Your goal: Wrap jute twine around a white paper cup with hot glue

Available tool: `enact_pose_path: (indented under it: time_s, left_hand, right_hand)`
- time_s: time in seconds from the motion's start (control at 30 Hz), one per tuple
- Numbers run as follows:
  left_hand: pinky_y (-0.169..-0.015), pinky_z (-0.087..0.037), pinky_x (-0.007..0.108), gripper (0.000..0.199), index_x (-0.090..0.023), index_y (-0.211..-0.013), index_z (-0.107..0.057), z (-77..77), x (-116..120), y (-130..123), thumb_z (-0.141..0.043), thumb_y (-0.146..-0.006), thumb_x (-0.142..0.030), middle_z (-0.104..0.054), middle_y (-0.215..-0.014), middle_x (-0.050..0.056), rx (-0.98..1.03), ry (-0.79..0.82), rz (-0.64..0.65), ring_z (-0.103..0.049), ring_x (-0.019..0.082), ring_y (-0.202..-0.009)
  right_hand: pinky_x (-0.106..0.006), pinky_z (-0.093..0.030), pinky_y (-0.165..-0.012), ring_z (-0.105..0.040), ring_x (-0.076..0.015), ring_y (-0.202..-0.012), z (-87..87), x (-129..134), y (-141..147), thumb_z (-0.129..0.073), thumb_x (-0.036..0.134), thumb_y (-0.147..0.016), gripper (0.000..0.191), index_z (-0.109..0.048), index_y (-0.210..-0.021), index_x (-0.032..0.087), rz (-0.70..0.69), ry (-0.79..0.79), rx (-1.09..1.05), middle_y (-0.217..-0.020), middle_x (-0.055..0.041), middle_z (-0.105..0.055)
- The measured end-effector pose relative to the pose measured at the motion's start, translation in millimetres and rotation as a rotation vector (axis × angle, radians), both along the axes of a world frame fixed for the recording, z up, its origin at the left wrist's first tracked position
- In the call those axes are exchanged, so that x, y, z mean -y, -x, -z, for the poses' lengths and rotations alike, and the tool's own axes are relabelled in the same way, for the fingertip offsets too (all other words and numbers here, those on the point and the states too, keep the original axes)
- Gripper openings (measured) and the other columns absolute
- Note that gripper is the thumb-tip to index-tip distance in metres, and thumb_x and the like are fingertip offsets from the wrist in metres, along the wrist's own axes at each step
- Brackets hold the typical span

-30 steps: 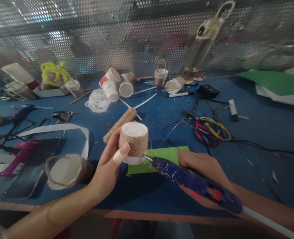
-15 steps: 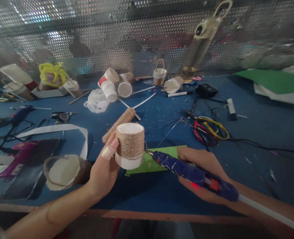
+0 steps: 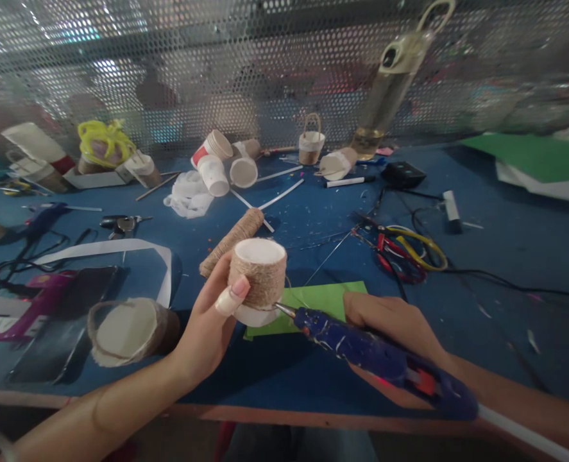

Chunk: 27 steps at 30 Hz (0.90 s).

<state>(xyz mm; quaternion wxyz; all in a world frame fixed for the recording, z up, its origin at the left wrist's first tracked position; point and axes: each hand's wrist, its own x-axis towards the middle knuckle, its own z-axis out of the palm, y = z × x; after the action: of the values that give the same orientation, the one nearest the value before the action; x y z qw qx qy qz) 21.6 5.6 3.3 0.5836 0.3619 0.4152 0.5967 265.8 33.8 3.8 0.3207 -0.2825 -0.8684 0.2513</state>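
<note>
My left hand [image 3: 212, 324] grips a white paper cup [image 3: 255, 316] wrapped in brown twine [image 3: 260, 279], its thumb pressed on the twine. The cup's white rim and a bare white band at the bottom show. In my right hand [image 3: 394, 333] is a blue hot glue gun [image 3: 361, 340], a white glue stick coming out of its back end. The metal nozzle meets the lower edge of the twine on the cup's right side. Behind the cup lies a roll of twine [image 3: 233, 240]. Beneath the cup and nozzle is a green paper sheet [image 3: 332, 292].
A twine-covered cup [image 3: 125, 330] lies at left near a dark phone [image 3: 67, 321]. Scissors [image 3: 404, 250] and cables lie to the right. More cups [image 3: 214, 173], a small basket [image 3: 310, 147] and a bottle [image 3: 385, 96] stand along the perforated metal screen [image 3: 274, 70].
The cup has tilted and shifted slightly right in my left hand, the thumb now lying across the twine. The glue gun's nozzle has come lower, onto the twine's bottom edge.
</note>
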Motion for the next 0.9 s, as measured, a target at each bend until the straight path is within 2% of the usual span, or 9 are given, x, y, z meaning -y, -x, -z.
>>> enact_pose_path:
  time_s: [0.33,0.57,0.7,0.77,0.9]
  left_hand:
    - [-0.111,-0.042,0.037,0.04,-0.026,-0.126,-0.068,-3.9,-2,0,-0.064,-0.089,-0.04,-0.07,-0.125,0.003,0.122,0.051,0.0,-0.051,0.028,-0.133]
    - [-0.109,-0.045,0.038,0.036,-0.026,-0.116,-0.073,-10.2,-2,-2,-0.069,-0.085,-0.042,-0.076,-0.109,0.002,0.159,0.063,-0.022,-0.059,0.027,-0.125]
    - [-0.101,-0.049,0.03,0.03,-0.027,-0.109,-0.076,-12.8,-3,-3,-0.07,-0.084,-0.043,-0.077,-0.101,-0.001,0.183,0.068,-0.058,-0.066,0.022,-0.114]
    - [-0.098,-0.05,0.029,0.031,-0.026,-0.107,-0.076,-14.0,-4,-3,-0.071,-0.083,-0.044,-0.078,-0.1,-0.001,0.195,0.076,-0.066,-0.067,0.021,-0.111]
    - [-0.104,-0.048,0.039,0.039,-0.023,-0.114,-0.073,-12.2,-2,-3,-0.067,-0.085,-0.048,-0.077,-0.106,0.004,0.2,0.076,0.004,-0.064,0.028,-0.117]
  right_hand:
    - [-0.028,-0.024,-0.052,-0.036,-0.0107,-0.051,-1.4,2,-2,-0.055,0.02,-0.077,0.02,-0.036,-0.075,0.025,0.017,0.036,0.025,-0.063,0.0065,-0.039]
    - [-0.028,-0.026,-0.05,-0.037,-0.0105,-0.05,-4.5,-1,-1,-0.057,0.02,-0.078,0.021,-0.038,-0.072,0.025,0.05,0.094,0.005,-0.061,0.0064,-0.04]
    - [-0.027,-0.032,-0.048,-0.042,-0.0104,-0.05,-7.2,-3,-3,-0.058,0.012,-0.076,0.021,-0.042,-0.071,0.024,0.032,0.176,-0.046,-0.061,0.0058,-0.046]
    - [-0.027,-0.035,-0.048,-0.045,-0.0118,-0.051,-7.2,-2,-4,-0.058,0.01,-0.078,0.021,-0.045,-0.073,0.026,0.101,0.185,-0.11,-0.062,0.0049,-0.047]
    - [-0.029,-0.047,-0.051,-0.052,-0.0135,-0.052,-4.2,-1,-1,-0.064,0.018,-0.084,0.018,-0.053,-0.089,0.031,0.273,0.201,-0.303,-0.068,0.0046,-0.054]
